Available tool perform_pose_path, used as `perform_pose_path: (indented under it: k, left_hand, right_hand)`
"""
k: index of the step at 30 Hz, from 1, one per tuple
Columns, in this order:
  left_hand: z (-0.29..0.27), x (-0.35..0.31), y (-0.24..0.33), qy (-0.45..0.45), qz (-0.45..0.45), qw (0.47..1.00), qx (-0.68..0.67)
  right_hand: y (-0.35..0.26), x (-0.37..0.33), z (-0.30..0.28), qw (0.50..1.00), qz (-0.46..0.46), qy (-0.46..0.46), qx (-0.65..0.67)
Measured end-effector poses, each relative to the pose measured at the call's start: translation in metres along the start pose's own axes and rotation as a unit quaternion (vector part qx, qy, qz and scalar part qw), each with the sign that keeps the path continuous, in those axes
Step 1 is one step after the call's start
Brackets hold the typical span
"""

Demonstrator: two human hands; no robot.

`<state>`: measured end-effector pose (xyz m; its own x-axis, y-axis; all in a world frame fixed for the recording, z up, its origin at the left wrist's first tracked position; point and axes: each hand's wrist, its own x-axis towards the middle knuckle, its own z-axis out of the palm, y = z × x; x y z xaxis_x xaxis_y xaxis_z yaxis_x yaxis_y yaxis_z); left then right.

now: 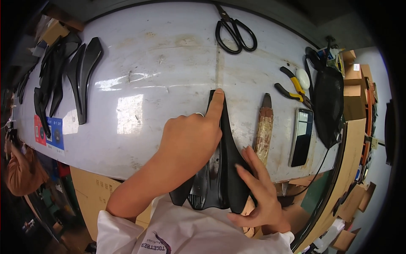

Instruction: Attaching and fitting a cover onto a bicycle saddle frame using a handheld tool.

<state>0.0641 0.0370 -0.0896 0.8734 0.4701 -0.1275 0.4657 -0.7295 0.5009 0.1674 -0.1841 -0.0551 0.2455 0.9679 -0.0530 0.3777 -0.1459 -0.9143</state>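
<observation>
A long black moulded plastic part [232, 169], narrow at its far end and flared near me, rests against my shirt and over the table's near edge. My left hand [192, 135] lies across it, index finger stretched along the narrow tip and the other fingers curled in; its thumb is hidden. On the part's right flank, my right hand [262, 192] has its fingers spread apart, with fingertips at the edge. Right of the part lies a tool with a tape-wrapped handle [264, 133], its dark tip pointing away from me.
Black-handled scissors [235, 36] lie at the far side of the white table [169, 63]. To the right are yellow-black pliers [294, 86], a white oval object [303, 78], a phone [302, 137] and a black bag [329, 101]. More black parts [88, 76] sit left. Another person [25, 169] is at far left.
</observation>
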Motion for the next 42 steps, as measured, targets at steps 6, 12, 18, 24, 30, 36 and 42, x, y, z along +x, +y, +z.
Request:
perform_pose_path:
  k: [6,12,18,24,30,36,42]
  left_hand:
    - [0.002,0.0,0.0,0.021,0.004,1.0,0.015]
    - [0.008,-0.001,-0.001,0.041,0.003,0.999,0.0]
    - [0.005,-0.004,-0.002,0.034,0.003,0.999,-0.005]
    - [-0.019,-0.015,-0.009,-0.054,0.015,0.992,-0.117]
    - [-0.058,-0.072,-0.055,-0.331,0.068,0.787,-0.516]
    - [-0.047,-0.074,-0.024,-0.084,0.195,0.971,-0.114]
    - [-0.054,-0.072,-0.035,-0.192,0.3,0.887,-0.294]
  right_hand:
    - [0.004,-0.001,0.006,0.979,-0.06,-0.065,-0.182]
    - [0.011,-0.004,0.014,0.959,-0.084,-0.088,-0.258]
    - [0.014,-0.003,0.015,0.921,-0.11,-0.116,-0.355]
    - [0.015,0.002,0.011,0.915,-0.12,-0.116,-0.367]
    - [0.016,0.007,0.013,0.935,-0.119,-0.09,-0.321]
    - [0.018,0.016,0.013,0.946,-0.128,-0.079,-0.288]
    - [0.021,0.019,0.019,0.953,-0.125,-0.07,-0.266]
